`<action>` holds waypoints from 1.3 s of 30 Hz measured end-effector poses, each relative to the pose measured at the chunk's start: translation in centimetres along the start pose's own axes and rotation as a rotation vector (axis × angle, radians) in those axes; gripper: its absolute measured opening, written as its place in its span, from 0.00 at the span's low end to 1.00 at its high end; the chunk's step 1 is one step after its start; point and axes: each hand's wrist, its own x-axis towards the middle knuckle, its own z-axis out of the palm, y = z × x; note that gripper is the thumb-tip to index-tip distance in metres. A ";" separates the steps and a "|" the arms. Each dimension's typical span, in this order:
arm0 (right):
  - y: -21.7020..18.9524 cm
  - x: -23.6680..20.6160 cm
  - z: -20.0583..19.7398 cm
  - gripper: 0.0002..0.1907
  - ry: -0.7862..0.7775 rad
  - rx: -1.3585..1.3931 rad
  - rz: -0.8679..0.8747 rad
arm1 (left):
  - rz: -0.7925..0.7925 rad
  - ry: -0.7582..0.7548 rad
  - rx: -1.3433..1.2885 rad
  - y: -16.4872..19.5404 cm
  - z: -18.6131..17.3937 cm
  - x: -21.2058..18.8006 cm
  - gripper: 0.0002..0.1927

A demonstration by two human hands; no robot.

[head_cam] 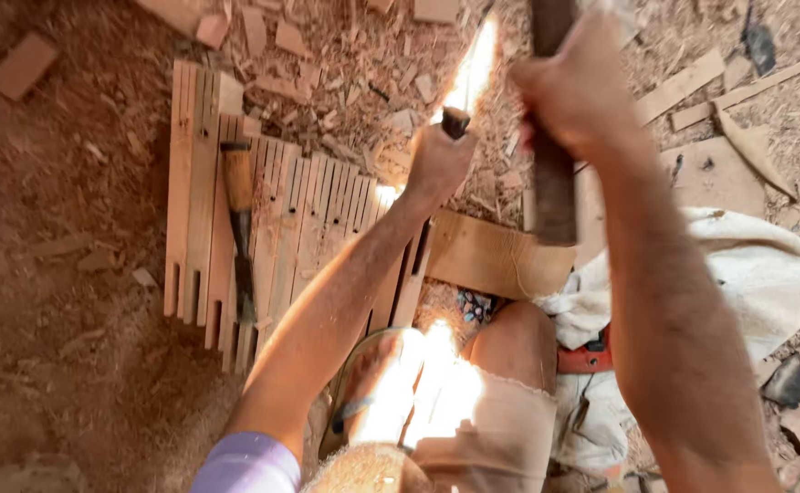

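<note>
My left hand [436, 164] is closed around the dark handle of a chisel [455, 121], which stands upright over the wooden slats; its upper end is lost in sun glare. My right hand [575, 87] grips a dark wooden mallet [553, 173] held vertically, raised beside and above the chisel. Below the left hand lies a row of slotted wooden slats [281, 219] side by side on the ground. A thicker wooden board [496, 256] lies under the mallet's lower end.
A second chisel with a wooden handle [239, 228] lies across the slats. Wood chips and offcuts [345, 64] litter the red earth. White cloth [756, 265] lies at the right. My knee [509, 342] and sandalled foot [372, 393] are near the slats.
</note>
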 end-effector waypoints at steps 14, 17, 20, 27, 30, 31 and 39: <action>2.8 2.4 -0.8 0.08 -0.241 -0.034 0.187 | 0.033 0.013 -0.048 0.1 -0.3 -2.4 0.18; 6.1 1.1 0.3 0.09 -0.441 -0.270 0.365 | 0.058 -0.052 -0.077 -0.1 -0.2 -3.1 0.17; 11.0 -1.6 0.0 0.08 -0.296 0.005 0.334 | 0.197 0.011 -0.004 -0.4 0.1 -1.9 0.18; 15.5 -6.8 -0.6 0.03 -0.111 0.326 0.261 | 0.020 0.053 0.063 -1.7 0.6 0.7 0.16; 11.4 -8.4 -4.0 0.06 -0.069 0.150 0.065 | 0.050 0.075 0.001 -1.9 1.1 -1.2 0.15; 9.5 -8.3 -5.0 0.10 -0.067 0.063 -0.025 | 0.038 0.069 -0.009 -1.5 1.1 -1.8 0.15; 3.8 -1.8 0.5 0.07 -0.436 -0.290 0.156 | 0.089 0.108 0.002 1.3 0.1 -4.3 0.18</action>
